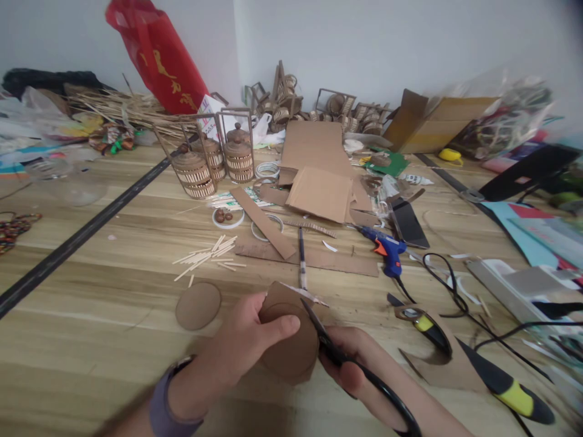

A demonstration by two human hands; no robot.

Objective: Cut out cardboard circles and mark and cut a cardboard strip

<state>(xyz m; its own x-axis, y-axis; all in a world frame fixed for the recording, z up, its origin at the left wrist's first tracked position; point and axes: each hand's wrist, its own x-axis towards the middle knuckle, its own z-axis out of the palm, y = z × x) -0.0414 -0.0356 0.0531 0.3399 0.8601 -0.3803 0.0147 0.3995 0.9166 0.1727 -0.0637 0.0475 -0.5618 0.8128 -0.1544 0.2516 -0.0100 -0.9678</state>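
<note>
My left hand [252,331] grips a brown piece of cardboard [291,358] with the thumb pressed flat on its face. A round outline is drawn on that piece. Closed round the handles of black scissors [325,343], my right hand [359,364] holds the blades at the right edge of the cardboard. Whether the blades are spread there is hard to make out. To the left of my left hand, a cut cardboard disc [198,306] lies flat on the wooden table [136,376]. A pen [302,258] lies just beyond the cardboard.
Thin sticks [209,255] lie beyond the disc. Cardboard strips [266,224] and tape rolls [228,218] are further back, near small lanterns [239,155]. On the right are a blue glue gun [385,249], a phone [409,221], a yellow-black tool [514,388] and cables [455,309].
</note>
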